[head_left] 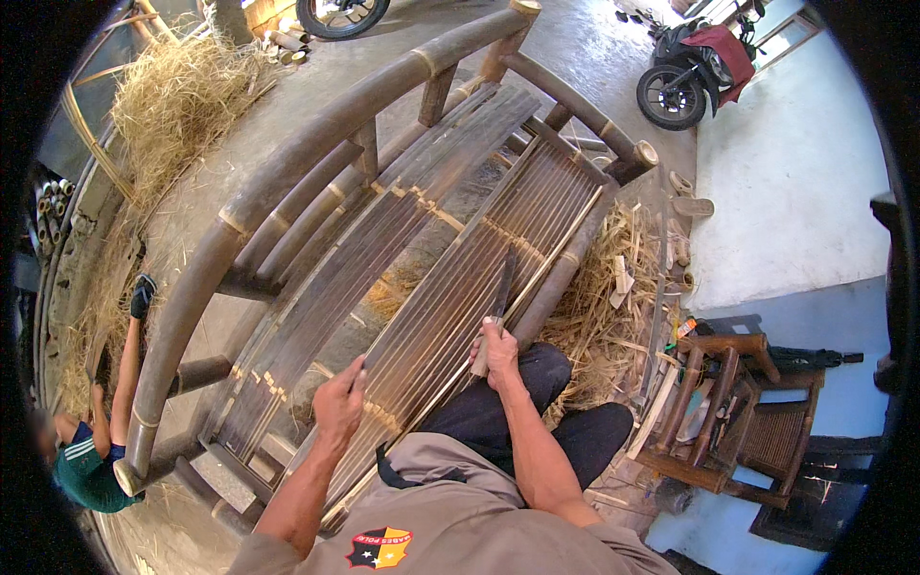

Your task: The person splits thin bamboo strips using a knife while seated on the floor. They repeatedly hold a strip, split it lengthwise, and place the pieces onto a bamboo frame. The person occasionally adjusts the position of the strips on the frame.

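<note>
My right hand (498, 355) is closed round the wooden handle of a long knife (504, 287). Its dark blade points away from me over a bamboo slat panel (450, 316). My left hand (339, 402) has curled fingers at the panel's left edge; whether it grips a strip there is hidden. The panel lies lengthwise on a large bamboo bench (326, 101), whose thick poles form a backrest and arms. Beside it, across a gap, runs a second strip of darker flattened bamboo (345, 287).
Shavings (613, 287) lie right of the bench, near sandals (692, 206). A small bamboo chair (709, 422) holding tools stands by the wall. A motorcycle (685, 77) is parked at the far right. At left are a straw-like heap (187, 96) and another person (91, 470) sitting low.
</note>
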Motion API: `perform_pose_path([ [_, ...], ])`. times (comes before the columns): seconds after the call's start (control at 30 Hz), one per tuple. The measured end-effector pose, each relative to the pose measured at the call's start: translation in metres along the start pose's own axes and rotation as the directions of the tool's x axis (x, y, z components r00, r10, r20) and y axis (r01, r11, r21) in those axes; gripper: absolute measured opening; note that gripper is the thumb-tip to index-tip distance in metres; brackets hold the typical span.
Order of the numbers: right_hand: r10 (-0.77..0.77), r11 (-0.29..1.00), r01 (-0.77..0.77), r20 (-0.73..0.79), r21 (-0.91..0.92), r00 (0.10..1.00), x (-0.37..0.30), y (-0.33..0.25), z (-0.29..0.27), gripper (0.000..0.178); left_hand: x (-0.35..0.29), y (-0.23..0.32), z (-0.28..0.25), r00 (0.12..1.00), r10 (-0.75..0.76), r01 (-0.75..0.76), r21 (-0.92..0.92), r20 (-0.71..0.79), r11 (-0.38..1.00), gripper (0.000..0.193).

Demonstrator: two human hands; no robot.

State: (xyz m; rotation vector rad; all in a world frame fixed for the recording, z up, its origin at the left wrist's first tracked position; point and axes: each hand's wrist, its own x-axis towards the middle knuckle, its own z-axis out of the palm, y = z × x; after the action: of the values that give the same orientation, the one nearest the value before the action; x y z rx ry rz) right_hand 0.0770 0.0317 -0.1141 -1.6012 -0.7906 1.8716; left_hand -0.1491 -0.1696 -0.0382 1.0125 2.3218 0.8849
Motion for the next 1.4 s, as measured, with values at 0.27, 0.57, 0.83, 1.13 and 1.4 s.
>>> perform_pose_path([
  [0.27, -0.027, 0.998, 0.024, -0.044, -0.051, 0.999, 0.005, 0.004, -0.003, 0.031, 0.043, -0.042, 0.028, 0.999, -0.022, 0.016, 0.203, 0.029, 0.979, 0.040],
  [0.57, 0.022, 0.999, -0.022, 0.008, -0.026, 1.000, 0.014, 0.009, -0.011, 0.032, -0.043, -0.113, 0.038, 0.950, -0.149, 0.252, 0.385, -0.276, 0.888, 0.065],
  [0.83, 0.001, 0.999, 0.001, 0.054, -0.044, 0.999, 0.016, 0.007, -0.013, 0.034, -0.078, -0.178, 0.013, 0.838, -0.307, 0.490, 0.375, -0.452, 0.787, 0.035],
  [1.13, 0.004, 0.998, -0.001, 0.039, -0.070, 0.999, 0.015, 0.007, -0.013, 0.032, -0.072, -0.177, 0.007, 0.793, -0.313, 0.478, 0.216, -0.523, 0.851, 0.034],
  [1.4, -0.007, 0.990, 0.019, 0.090, -0.138, 0.996, 0.018, 0.009, -0.012, 0.034, -0.066, -0.153, 0.003, 0.776, -0.362, 0.495, 0.142, -0.517, 0.857, 0.037],
])
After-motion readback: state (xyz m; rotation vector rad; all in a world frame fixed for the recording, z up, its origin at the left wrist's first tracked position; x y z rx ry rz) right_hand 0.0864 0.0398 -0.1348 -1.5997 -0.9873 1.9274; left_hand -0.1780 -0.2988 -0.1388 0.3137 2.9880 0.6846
